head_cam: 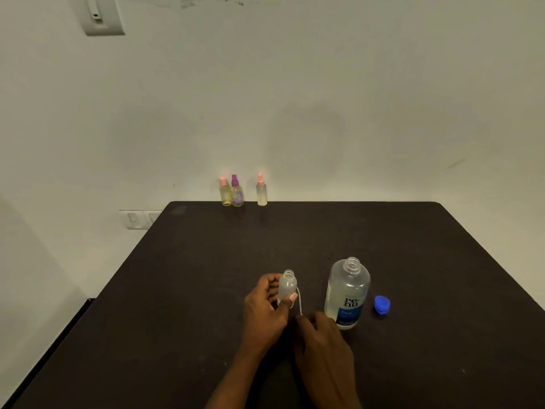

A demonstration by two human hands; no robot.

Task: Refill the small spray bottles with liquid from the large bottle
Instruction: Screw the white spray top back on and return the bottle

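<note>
Small open bottle (287, 286): lower centre of the frame, upright on the table, neck uncapped, body clear and pale (liquid level too faint to tell).
Left hand (267, 305): fingers curled round the small open bottle from its left side, thumb laid across the lower front.
Dip tube (299, 301): thin white line just right of the small open bottle, running down to the fingertips of the other hand.
Right hand (323, 338): lower centre, back turned to the camera, fingers curled in and pinching the lower end of the dip tube; anything else in its grip is hidden.
Large bottle (348, 290): upright just right of the hands, neck open, blue label, liquid inside.
Blue cap (382, 304): on the table just right of the large bottle, not touching it.
Pink-topped bottle (225, 191) and purple-topped bottle (237, 192): side by side at the table's far edge, middle of the frame.
Second pink-topped bottle (261, 191): same edge, apart to their right.
Table (206, 290): dark, matte top.
Switch plate (101, 14): on the pale wall, upper left.
</note>
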